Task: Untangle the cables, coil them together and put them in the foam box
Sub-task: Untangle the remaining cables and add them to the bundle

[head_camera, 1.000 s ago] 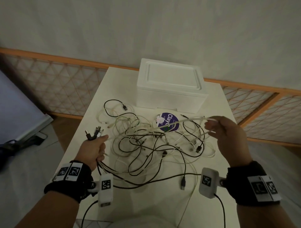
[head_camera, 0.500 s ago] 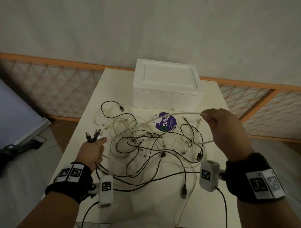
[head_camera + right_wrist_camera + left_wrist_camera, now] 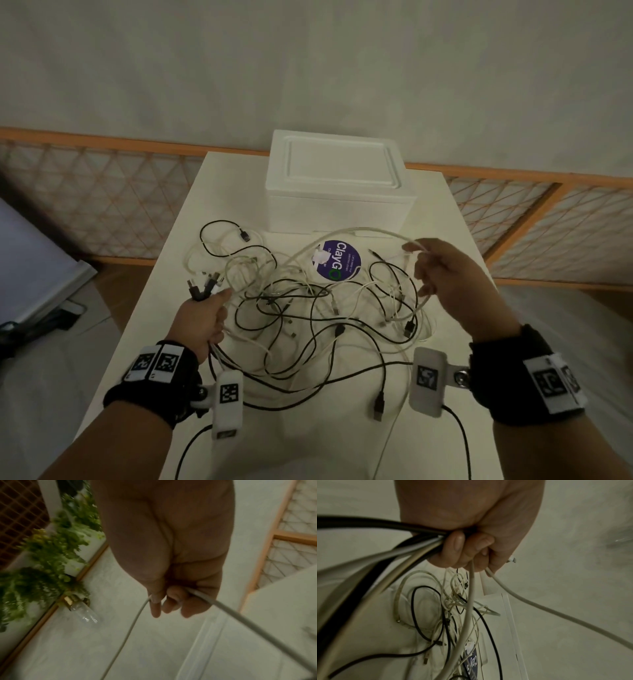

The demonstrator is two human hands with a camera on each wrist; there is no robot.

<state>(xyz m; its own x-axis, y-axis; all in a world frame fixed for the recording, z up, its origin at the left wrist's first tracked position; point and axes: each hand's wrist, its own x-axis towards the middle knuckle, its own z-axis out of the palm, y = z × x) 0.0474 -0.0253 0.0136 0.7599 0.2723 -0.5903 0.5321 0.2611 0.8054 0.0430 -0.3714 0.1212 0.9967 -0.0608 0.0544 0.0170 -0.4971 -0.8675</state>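
A tangle of black and white cables (image 3: 318, 308) lies on the white table (image 3: 164, 342). My left hand (image 3: 205, 315) (image 3: 465, 547) grips a bundle of several cable ends, with plugs (image 3: 202, 286) sticking out above the fist. My right hand (image 3: 442, 274) (image 3: 168, 601) is raised over the tangle's right side and pinches a white cable (image 3: 356, 233) (image 3: 240, 616), which arcs back to the left hand. The closed white foam box (image 3: 339, 185) stands at the table's far end, behind the cables.
A round purple sticker (image 3: 337, 262) lies on the table in front of the box. An orange-framed lattice fence (image 3: 102, 198) runs behind the table. A loose black USB plug (image 3: 378, 407) lies near the front edge. Plants (image 3: 42, 547) show in the right wrist view.
My right hand has lifted the white cable and slid along it, so it now arcs high over the sticker. The left hand has kept its hold on the bundle.
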